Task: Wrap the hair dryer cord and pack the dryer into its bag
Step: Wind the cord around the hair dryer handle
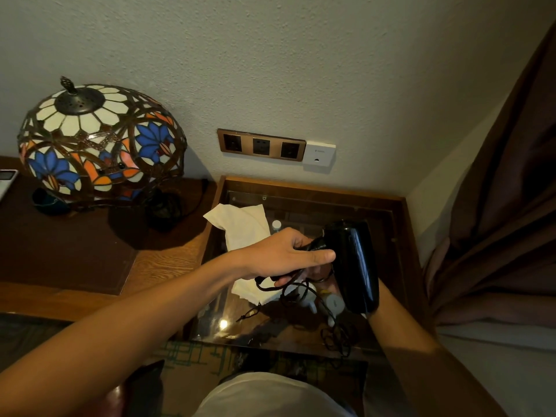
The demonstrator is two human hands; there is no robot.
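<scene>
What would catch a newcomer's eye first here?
Probably the domed stained-glass lamp with blue and orange flowers, on the wooden desk at left. Next, the glossy black hair dryer held above the glass-topped side table, the left hand gripping its handle and thin black cord.

Dim warm light; glare on glass tabletop (222, 324).

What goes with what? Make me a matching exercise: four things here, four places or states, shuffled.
1. hair dryer
2. lamp
3. white cloth
4. wall sockets

A. nothing plugged in
B. lying on the glass-topped table
C. held in both hands
D. standing on the wooden desk

Pairs: 1-C, 2-D, 3-B, 4-A
</scene>
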